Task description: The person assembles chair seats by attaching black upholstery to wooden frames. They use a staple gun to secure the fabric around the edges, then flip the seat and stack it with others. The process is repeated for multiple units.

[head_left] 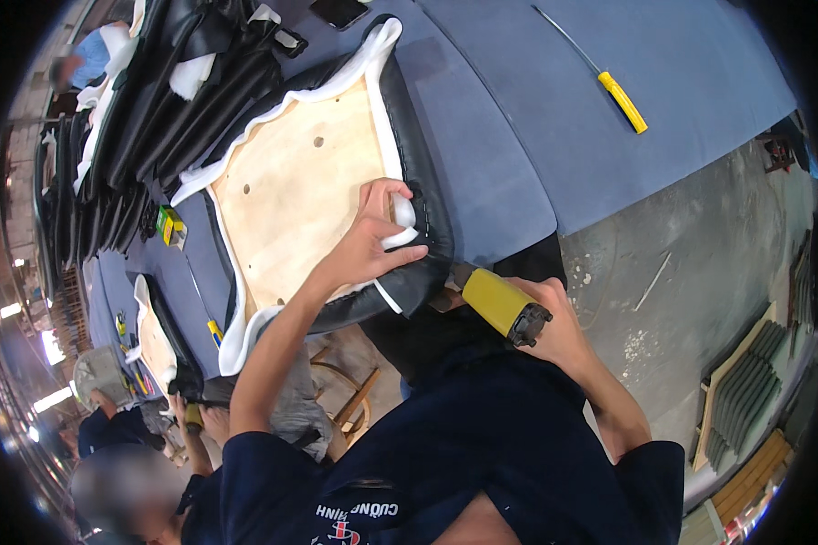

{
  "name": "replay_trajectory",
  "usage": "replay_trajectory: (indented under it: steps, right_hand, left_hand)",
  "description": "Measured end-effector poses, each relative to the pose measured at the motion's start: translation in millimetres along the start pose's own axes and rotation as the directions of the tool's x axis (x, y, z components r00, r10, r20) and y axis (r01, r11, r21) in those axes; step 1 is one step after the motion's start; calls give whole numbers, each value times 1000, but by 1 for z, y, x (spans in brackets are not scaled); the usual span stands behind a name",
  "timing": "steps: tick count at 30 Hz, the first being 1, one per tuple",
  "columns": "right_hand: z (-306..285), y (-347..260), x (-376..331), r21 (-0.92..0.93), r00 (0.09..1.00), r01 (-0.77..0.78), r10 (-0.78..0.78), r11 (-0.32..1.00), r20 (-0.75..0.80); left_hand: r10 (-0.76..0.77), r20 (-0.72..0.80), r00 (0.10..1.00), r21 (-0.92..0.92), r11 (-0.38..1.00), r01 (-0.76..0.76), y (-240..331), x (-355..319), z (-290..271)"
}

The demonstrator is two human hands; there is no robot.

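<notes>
A plywood seat board [291,191] with several small holes lies on the table, set inside a black leather-like cover [424,182] with a white lining along its edge. My left hand [377,236] rests at the board's near right corner. Its fingers are closed on the cover's folded white-lined edge, and a white strip hangs below them. In my right hand [554,318] is a yellow staple gun [498,302], gripped beside that same corner. The gun's nose is close to the cover's outer side; whether they touch, I cannot tell.
Blue-grey cloth covers the table [491,109]. A yellow-handled screwdriver [621,102] lies at the far right, another screwdriver [214,332] left of the board. Black covers [168,109] are heaped at the far left near a small green-yellow box [170,225]. A co-worker [145,490] handles another seat at the left.
</notes>
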State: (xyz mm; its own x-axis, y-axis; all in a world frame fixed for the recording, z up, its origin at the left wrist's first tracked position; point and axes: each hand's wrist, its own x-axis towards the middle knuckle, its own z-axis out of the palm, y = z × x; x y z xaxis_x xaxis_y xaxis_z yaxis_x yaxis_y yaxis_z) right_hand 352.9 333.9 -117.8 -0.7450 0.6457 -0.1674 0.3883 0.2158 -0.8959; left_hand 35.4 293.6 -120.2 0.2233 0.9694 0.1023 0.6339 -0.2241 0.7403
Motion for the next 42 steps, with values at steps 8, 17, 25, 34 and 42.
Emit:
replay_trajectory:
  steps: [8,17,25,34,42]
  right_hand:
    - [4,-16,27,-99,997,68,-71,993,-28]
    - [5,-11,50,-97,992,100,-91,990,90]
    - [16,-29,43,-252,996,-45,24,967,-87]
    - [21,-1,3,-40,963,-143,130,989,-236]
    - [9,24,-34,-26,907,-67,50,997,-418]
  left_hand:
    - [-133,-4,991,-369,921,122,-21,-3,7]
    - [-124,-45,991,-383,919,97,-34,-8,9]
    - [-161,1,987,-435,889,145,-32,-2,17]
    - [-470,-483,738,-15,848,530,44,-19,35]
    - [-570,-463,679,-330,821,465,96,-59,79]
